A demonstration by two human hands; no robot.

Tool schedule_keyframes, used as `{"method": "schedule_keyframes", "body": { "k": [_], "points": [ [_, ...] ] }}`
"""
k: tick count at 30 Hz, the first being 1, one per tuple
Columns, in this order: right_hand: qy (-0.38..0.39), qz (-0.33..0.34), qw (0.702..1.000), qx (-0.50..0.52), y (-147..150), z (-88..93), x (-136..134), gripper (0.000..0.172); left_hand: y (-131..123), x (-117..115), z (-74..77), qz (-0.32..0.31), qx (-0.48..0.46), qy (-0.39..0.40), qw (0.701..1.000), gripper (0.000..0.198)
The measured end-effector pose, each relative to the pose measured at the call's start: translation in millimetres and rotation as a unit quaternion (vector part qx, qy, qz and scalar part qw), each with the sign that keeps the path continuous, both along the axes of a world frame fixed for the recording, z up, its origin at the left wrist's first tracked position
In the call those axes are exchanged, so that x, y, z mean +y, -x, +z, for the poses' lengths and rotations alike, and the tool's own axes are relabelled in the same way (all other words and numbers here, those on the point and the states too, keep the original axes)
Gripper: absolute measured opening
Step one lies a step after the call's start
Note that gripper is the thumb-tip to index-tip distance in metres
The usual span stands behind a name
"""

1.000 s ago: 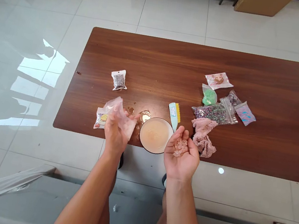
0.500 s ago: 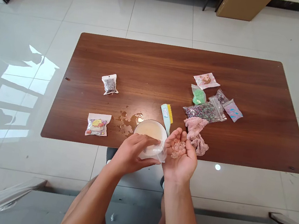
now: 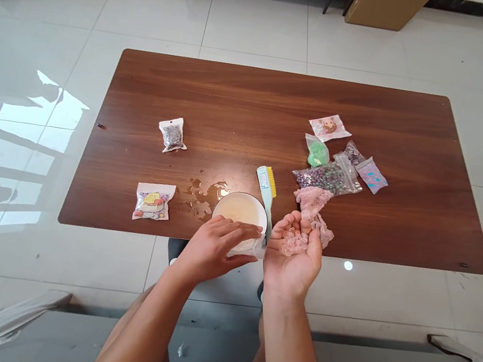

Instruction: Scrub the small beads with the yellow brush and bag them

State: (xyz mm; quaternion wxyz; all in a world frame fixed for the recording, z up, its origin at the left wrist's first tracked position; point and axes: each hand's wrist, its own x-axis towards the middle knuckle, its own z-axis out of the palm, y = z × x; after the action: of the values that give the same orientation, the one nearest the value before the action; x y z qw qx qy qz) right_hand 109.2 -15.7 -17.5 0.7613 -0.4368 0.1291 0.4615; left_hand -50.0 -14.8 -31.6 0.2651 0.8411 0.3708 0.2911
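My right hand (image 3: 294, 258) is cupped palm up at the table's near edge, cradling a small heap of clear pinkish beads (image 3: 294, 243). My left hand (image 3: 214, 246) pinches a clear plastic bag (image 3: 253, 246) with its mouth against the side of my right palm. Just behind both hands stands a white bowl (image 3: 240, 208) of pale liquid. A teal brush with yellow bristles (image 3: 267, 186) lies to the bowl's right, and a pink cloth (image 3: 314, 205) lies crumpled behind my right hand.
On the brown table (image 3: 244, 107) there is spilled water (image 3: 205, 193) left of the bowl, a cartoon packet (image 3: 153, 201), a dark bead bag (image 3: 172, 134), and several bead bags (image 3: 329, 177) at right. A cardboard box (image 3: 388, 5) stands on the tiled floor beyond.
My left hand carried the clear bag from the left of the bowl across to my right palm. The right hand stayed cupped with the beads. The view shifted slightly.
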Motion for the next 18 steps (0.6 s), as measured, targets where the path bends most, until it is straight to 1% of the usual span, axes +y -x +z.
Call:
{"method": "schedule_keyframes", "body": {
  "k": [3,7,10,12,15,18],
  "points": [
    [0.005,-0.009,1.000,0.005,-1,3.9,1,0.022,1,-1,-0.6,-0.019,-0.002,0.011,1.000,0.037],
    [-0.005,0.006,1.000,-0.021,1,9.9,0,0.022,0,-2,0.2,-0.027,-0.013,0.028,0.999,0.037],
    [-0.031,0.023,0.998,-0.043,2,13.7,2,0.019,-1,-1,0.2,-0.007,-0.025,0.035,0.999,0.039],
    [-0.043,0.028,0.998,-0.037,2,14.1,8,0.020,-1,0,-0.6,0.013,-0.035,0.043,0.998,0.037],
    [-0.046,0.035,0.998,-0.012,3,10.0,21,0.020,1,2,-2.4,0.033,-0.040,0.050,0.997,0.034],
    [-0.038,0.035,0.999,-0.001,8,4.3,32,0.021,8,5,-3.9,0.036,-0.013,0.044,0.998,0.034]
  ]
}}
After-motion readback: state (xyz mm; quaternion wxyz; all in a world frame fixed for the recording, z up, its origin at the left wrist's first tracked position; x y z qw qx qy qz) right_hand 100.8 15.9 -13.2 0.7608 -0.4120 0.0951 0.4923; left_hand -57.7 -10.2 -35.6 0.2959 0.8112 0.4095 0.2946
